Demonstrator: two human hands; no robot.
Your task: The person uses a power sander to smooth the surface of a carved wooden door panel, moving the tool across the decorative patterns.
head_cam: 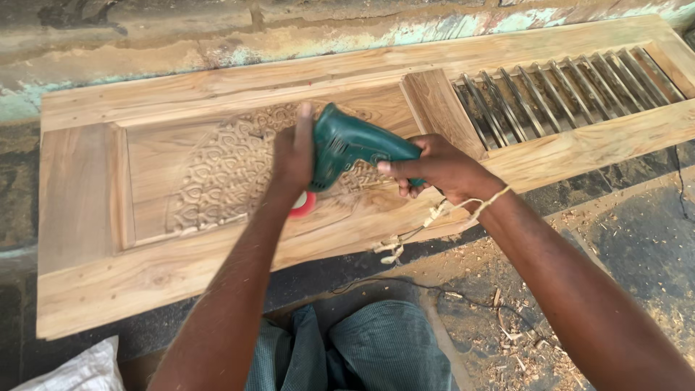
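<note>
**Two hands steady a green power tool on a carved wooden door**

The right hand [434, 168] is closed round the rear handle of a green power tool [355, 148], fingers wrapped underneath, which gives it the trigger end and the steering. The left hand [293, 152] is clamped over the front of the tool's body, thumb pointing up, pressing down from above so the head stays flat against the wood. Just below the left hand's grip a red disc [302, 205] shows at the tool's working end; it seems to be touching the wood, though the hand hides most of the contact.

The tool sits on a wooden door [87, 195] that leans at a slant against a rough wall [145, 29], its face tipped toward the person so both arms can bear on it. Directly under the grip lies a carved panel [217, 174] of curling patterns. Beyond the right hand, a row of slats [572, 80] fills the door's far section.

A cord [413, 233] trails from behind the right hand's grip down to the ground, with a strip of pale string [463, 208] hanging near the wrist. Wood shavings [507, 326] litter the floor beneath the right forearm, and a white sack [76, 371] sits low beside the left elbow
</note>
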